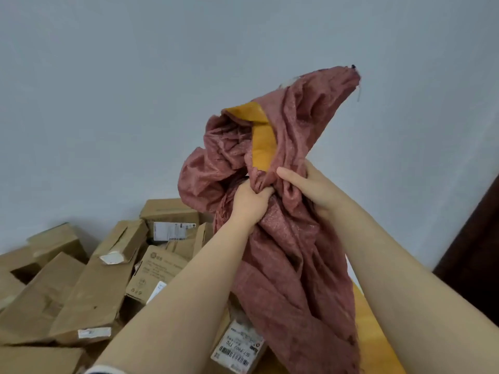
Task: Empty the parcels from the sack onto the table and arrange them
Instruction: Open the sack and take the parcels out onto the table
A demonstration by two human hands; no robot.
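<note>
Item 1: dusty-red woven fabric sack [291, 238], 1 orange-yellow band [260, 139] sewn among its upper folds; the sack is held raised in front of the pale grey-blue wall [135, 90], limp and heavily creased, with its lower part hanging down past the forearms. The sack's middle is seized by the left hand [249, 205], whose grip is clenched round a bunched fold. The sack's right side is held by the right hand [310, 190]: the thumb is laid straight across the cloth, the fingers are hidden behind it, and the fabric is caught in that grip. Item 2: brown cardboard parcels [40, 306], heaped at lower left against the wall, tilted and overlapping. Listed within the heap: 1 long flat box [100, 287] with torn white labels; 1 square box with a white shipping label [170, 228] at the back; 1 printed carton [156, 268] leaning below it. 1 parcel with a barcoded white label [237, 344] is lodged just beneath the hanging sack. Item 3: yellow-orange table [378, 338], glimpsed at lower right beside the sack. Item 4: dark brown panel [475, 238], at the right edge.
</note>
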